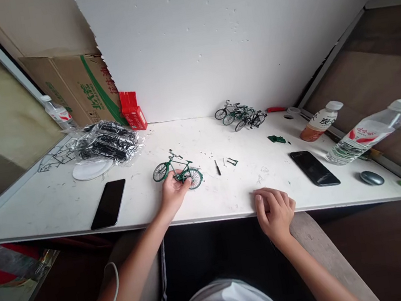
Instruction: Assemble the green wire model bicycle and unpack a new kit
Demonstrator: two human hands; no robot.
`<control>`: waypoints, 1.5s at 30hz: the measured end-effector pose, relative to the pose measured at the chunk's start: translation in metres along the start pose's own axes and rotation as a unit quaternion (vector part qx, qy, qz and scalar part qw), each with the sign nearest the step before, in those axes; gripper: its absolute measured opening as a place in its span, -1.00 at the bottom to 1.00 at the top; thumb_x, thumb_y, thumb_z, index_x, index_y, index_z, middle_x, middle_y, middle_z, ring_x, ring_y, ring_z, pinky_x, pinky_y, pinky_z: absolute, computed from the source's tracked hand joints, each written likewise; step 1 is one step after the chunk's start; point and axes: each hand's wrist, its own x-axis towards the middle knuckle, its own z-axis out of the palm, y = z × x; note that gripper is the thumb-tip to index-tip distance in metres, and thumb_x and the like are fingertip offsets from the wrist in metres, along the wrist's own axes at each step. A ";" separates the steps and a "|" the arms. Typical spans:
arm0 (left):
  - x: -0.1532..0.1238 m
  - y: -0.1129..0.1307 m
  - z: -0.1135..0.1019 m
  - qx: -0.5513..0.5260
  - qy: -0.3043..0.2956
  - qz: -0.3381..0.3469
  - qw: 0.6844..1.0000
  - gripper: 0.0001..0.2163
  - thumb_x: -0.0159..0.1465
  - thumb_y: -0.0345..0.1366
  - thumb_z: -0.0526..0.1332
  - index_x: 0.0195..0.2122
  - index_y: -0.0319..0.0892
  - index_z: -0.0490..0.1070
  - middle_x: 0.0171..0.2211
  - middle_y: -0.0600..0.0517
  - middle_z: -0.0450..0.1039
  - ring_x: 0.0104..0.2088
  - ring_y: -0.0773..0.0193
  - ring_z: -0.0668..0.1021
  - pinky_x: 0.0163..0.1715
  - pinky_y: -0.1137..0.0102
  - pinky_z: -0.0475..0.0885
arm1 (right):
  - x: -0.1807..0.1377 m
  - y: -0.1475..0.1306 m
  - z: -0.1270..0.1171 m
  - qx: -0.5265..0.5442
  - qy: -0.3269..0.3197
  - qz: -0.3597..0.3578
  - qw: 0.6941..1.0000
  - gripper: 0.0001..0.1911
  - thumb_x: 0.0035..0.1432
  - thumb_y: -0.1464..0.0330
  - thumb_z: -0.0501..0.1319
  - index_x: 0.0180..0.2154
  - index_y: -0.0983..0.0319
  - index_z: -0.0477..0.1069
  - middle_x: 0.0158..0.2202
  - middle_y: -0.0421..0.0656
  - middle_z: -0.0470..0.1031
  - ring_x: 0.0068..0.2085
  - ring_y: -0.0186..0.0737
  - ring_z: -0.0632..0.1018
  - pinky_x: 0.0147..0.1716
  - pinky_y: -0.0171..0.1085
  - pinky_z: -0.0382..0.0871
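Observation:
A green miniature bicycle (177, 170) is held in my left hand (174, 188), with the thumb near its rear wheel and the fingers beneath the frame. Its front wheel points left and the handlebar is up. My right hand (275, 209) rests on the front edge of the table, fingers loosely curled together, and nothing shows in it. To the right of the bicycle lie a small dark screwdriver (217, 167), a thin pin (224, 162) and a small green forked part (232, 161).
Several finished miniature bicycles (240, 115) stand at the back of the white table (201, 205). Bagged black parts (109, 141) lie left, by a red box (133, 112). Phones (108, 204) (314, 167) flank the hands. Bottles (322, 121) (371, 132) and green pieces (277, 139) sit right.

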 end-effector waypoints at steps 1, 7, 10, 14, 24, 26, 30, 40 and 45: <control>0.000 0.000 0.000 -0.002 0.001 0.001 1.000 -0.44 0.02 -0.16 0.64 -0.06 -0.16 0.40 -0.33 0.04 0.61 -0.30 0.25 0.68 -0.18 0.35 0.62 | 0.000 0.000 -0.001 0.003 -0.004 0.002 1.000 -0.82 0.52 0.30 0.19 -0.07 0.13 0.59 -0.06 -0.10 0.68 -0.04 0.00 0.58 0.01 -0.04 0.24; 0.001 -0.003 0.000 -0.025 -0.006 0.022 0.999 -0.44 0.01 -0.20 0.62 -0.07 -0.16 0.38 -0.32 0.03 0.60 -0.32 0.26 0.66 -0.21 0.36 0.60 | 0.023 -0.026 -0.007 0.135 -0.131 -0.094 0.978 -0.81 0.54 0.29 0.20 0.05 0.18 0.53 -0.15 -0.07 0.65 -0.10 -0.02 0.57 -0.07 -0.08 0.37; 0.001 -0.003 0.000 -0.029 -0.008 0.032 0.999 -0.44 0.02 -0.21 0.62 -0.06 -0.16 0.37 -0.33 0.04 0.60 -0.32 0.26 0.66 -0.21 0.37 0.59 | 0.047 -0.054 0.007 0.131 -0.225 -0.136 0.956 -0.76 0.54 0.26 0.22 0.06 0.19 0.60 -0.19 -0.05 0.64 -0.14 -0.01 0.57 -0.13 -0.10 0.40; 0.000 -0.002 -0.001 -0.021 -0.009 0.042 0.999 -0.47 0.06 -0.21 0.60 -0.04 -0.16 0.37 -0.31 0.03 0.60 -0.28 0.24 0.67 -0.18 0.36 0.58 | 0.075 -0.085 0.039 0.068 -0.268 -0.161 0.947 -0.74 0.54 0.28 0.21 0.01 0.17 0.68 -0.19 -0.01 0.61 -0.13 0.01 0.56 -0.22 -0.13 0.37; -0.001 -0.001 0.000 -0.018 -0.009 0.042 0.999 -0.46 0.08 -0.21 0.59 -0.03 -0.16 0.35 -0.30 0.01 0.60 -0.26 0.23 0.66 -0.17 0.35 0.57 | 0.074 -0.086 0.056 0.057 -0.254 -0.178 0.949 -0.73 0.55 0.28 0.23 -0.07 0.17 0.72 -0.16 0.00 0.59 -0.09 0.00 0.54 -0.18 -0.14 0.35; -0.001 -0.001 0.000 -0.016 -0.010 0.043 0.999 -0.46 0.08 -0.22 0.59 -0.03 -0.15 0.35 -0.29 0.00 0.60 -0.25 0.24 0.66 -0.17 0.35 0.57 | 0.074 -0.087 0.055 0.057 -0.261 -0.175 0.948 -0.74 0.55 0.28 0.24 -0.10 0.19 0.71 -0.17 -0.01 0.60 -0.09 -0.01 0.55 -0.18 -0.15 0.36; -0.003 0.000 0.000 -0.007 -0.032 0.043 0.999 -0.47 0.08 -0.21 0.59 -0.04 -0.15 0.36 -0.30 0.02 0.59 -0.28 0.25 0.66 -0.19 0.37 0.55 | 0.078 -0.091 0.054 0.046 -0.284 -0.167 0.943 -0.78 0.54 0.31 0.24 -0.10 0.23 0.65 -0.14 0.00 0.62 -0.07 -0.01 0.56 -0.13 -0.16 0.38; -0.002 0.001 0.000 0.000 -0.029 0.053 0.998 -0.47 0.05 -0.22 0.61 -0.09 -0.14 0.35 -0.33 0.07 0.56 -0.32 0.30 0.62 -0.22 0.40 0.53 | 0.079 -0.087 0.070 0.012 -0.330 -0.171 0.928 -0.75 0.59 0.30 0.15 -0.01 0.32 0.54 0.00 0.11 0.60 0.05 0.09 0.55 0.06 -0.08 0.39; -0.001 -0.001 -0.001 0.011 -0.037 0.057 0.998 -0.44 0.03 -0.18 0.62 -0.06 -0.14 0.35 -0.33 0.05 0.58 -0.32 0.28 0.64 -0.22 0.39 0.54 | 0.080 -0.086 0.070 0.029 -0.343 -0.192 0.919 -0.75 0.60 0.30 0.12 -0.03 0.32 0.51 -0.04 0.13 0.61 0.01 0.11 0.57 0.03 -0.05 0.41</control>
